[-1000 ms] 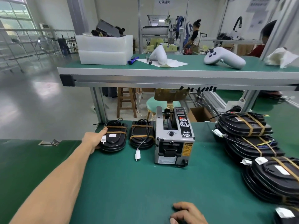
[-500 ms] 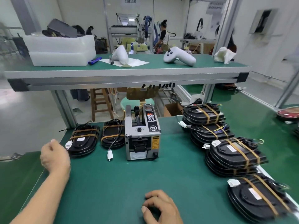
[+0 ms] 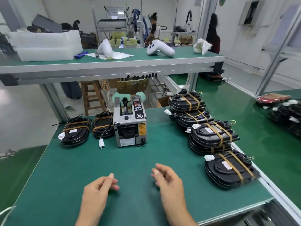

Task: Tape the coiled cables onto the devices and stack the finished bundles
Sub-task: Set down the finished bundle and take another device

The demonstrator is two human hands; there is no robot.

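Two taped black device bundles lie at the table's far left: one (image 3: 75, 133) at the corner and another (image 3: 104, 127) beside the grey tape dispenser (image 3: 129, 123). Several stacks of taped black bundles run along the right edge, from the far stack (image 3: 186, 101) through a middle stack (image 3: 211, 137) to the nearest one (image 3: 228, 170). My left hand (image 3: 99, 187) and my right hand (image 3: 167, 177) hover close together over the bare green mat near me, fingers loosely curled, holding nothing.
A raised shelf (image 3: 114, 66) spans the back with white foam trays (image 3: 45, 46) and white controller-like shells (image 3: 160, 49). More black bundles (image 3: 286, 115) sit on a neighbouring table to the right. People work in the background.
My left hand has drawn back from the far-left bundle to the near middle of the table. My right hand has lifted off the mat. The view has swung right.
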